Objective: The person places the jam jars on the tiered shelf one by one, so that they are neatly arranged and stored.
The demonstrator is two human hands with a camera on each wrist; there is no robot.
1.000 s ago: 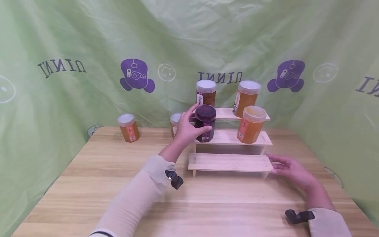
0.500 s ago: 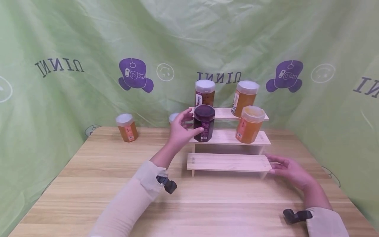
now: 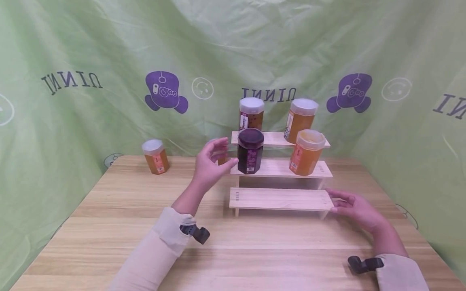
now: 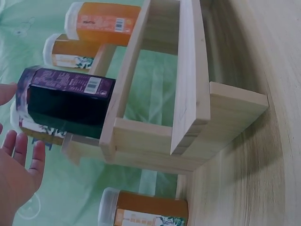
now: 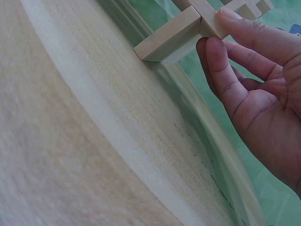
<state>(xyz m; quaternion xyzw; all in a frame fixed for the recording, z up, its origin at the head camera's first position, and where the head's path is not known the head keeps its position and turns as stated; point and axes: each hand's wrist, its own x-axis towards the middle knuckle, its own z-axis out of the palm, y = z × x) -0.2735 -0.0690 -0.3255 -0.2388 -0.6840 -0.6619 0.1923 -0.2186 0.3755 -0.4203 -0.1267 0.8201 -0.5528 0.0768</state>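
Observation:
A dark purple jar (image 3: 250, 151) stands upright at the left end of the middle step of a three-step wooden rack (image 3: 280, 199). Just left of it is my left hand (image 3: 210, 167), fingers spread and holding nothing. In the left wrist view a small gap shows between the fingers and the purple jar (image 4: 70, 101). My right hand (image 3: 360, 212) pinches the right end of the lowest step; in the right wrist view its thumb lies over the board's edge (image 5: 211, 23) and fingertips sit under it. An orange jar (image 3: 307, 155) stands at the middle step's right.
On the top step stand a brownish jar (image 3: 251, 115) and an amber jar (image 3: 301, 121), both white-lidded. Another jar (image 3: 155, 157) stands far left on the wooden table (image 3: 120, 218). One more jar (image 4: 150, 207) beside the rack is mostly hidden behind my left hand in the head view.
My left hand has let go of the purple jar and drawn back to the left, fingers opening. The jar stays on the middle step. My right hand keeps its place on the rack.

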